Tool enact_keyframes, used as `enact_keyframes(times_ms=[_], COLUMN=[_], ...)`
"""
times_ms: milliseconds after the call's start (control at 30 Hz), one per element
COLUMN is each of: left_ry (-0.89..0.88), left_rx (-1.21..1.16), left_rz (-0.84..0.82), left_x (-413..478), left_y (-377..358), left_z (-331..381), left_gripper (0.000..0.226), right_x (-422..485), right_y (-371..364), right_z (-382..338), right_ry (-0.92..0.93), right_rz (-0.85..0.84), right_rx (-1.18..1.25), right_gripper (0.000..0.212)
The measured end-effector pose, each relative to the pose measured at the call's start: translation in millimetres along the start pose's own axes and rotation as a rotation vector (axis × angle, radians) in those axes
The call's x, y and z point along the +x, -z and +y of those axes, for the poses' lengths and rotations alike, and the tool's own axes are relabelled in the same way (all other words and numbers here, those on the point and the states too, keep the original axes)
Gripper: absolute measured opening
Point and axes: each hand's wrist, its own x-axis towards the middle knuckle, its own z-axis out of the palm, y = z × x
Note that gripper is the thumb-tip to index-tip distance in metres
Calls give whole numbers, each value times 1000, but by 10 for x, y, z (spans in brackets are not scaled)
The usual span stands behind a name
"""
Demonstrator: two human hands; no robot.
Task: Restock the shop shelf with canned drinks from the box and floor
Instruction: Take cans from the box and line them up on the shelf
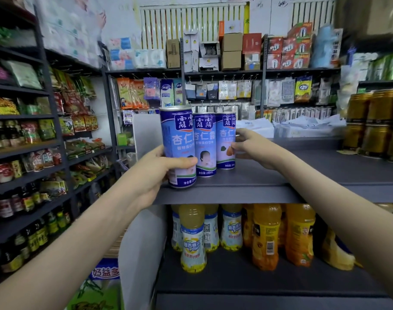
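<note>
Three blue cans of almond drink stand in a row at the left end of the dark grey shelf [280, 189]. My left hand [153, 175] grips the nearest can [178, 139] at the shelf's front edge, thumb across its front. The middle can [205, 139] stands just behind it. My right hand [251, 146] touches the side of the far can [224, 139] with its fingertips, fingers mostly straight. No box or floor stock is in view.
Gold cans [374, 124] are stacked at the shelf's right end. Yellow and orange drink bottles [266, 236] fill the shelf below. A white side panel [144, 135] bounds the shelf on the left. Racks of sauces and snacks [34, 153] line the aisle to the left.
</note>
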Motion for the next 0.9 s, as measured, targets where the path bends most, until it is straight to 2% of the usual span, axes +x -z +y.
enact_keyframes(times_ms=[200, 267, 333, 400, 433, 500, 567, 633, 700, 833, 900], left_ry=[4, 3, -5, -28, -42, -86, -144, -199, -293, -608, -784], left_rx=[13, 1, -3, 8, 11, 35, 103, 190, 382, 873, 1025], left_rz=[4, 2, -1, -12, -22, -45, -43, -25, -10, 136, 235], left_x=[11, 12, 17, 28, 26, 38, 50, 81, 96, 239, 329], left_y=[14, 3, -15, -49, -83, -183, -313, -424, -509, -527, -456], left_z=[-7, -11, -14, -8, 7, 28, 45, 56, 102, 188, 243], left_gripper=[47, 52, 57, 61, 61, 55, 51, 52, 56, 89, 89], right_x=[24, -19, -112, -286, -394, -613, -758, -791, -788, -753, -709], right_y=[-34, -41, -32, -55, -77, -144, -215, -239, -190, 15, 85], right_z=[65, 35, -50, -199, -288, -462, -541, -530, -477, -319, -223], right_ry=[0, 16, 120, 305, 377, 424, 410, 398, 385, 289, 216], right_rz=[38, 71, 231, 377, 362, 176, 7, 16, 86, 180, 216], right_rx=[-74, -204, -371, -282, -149, 89, 68, 7, 81, 174, 161], right_gripper=[48, 56, 65, 57, 49, 41, 47, 53, 50, 50, 48])
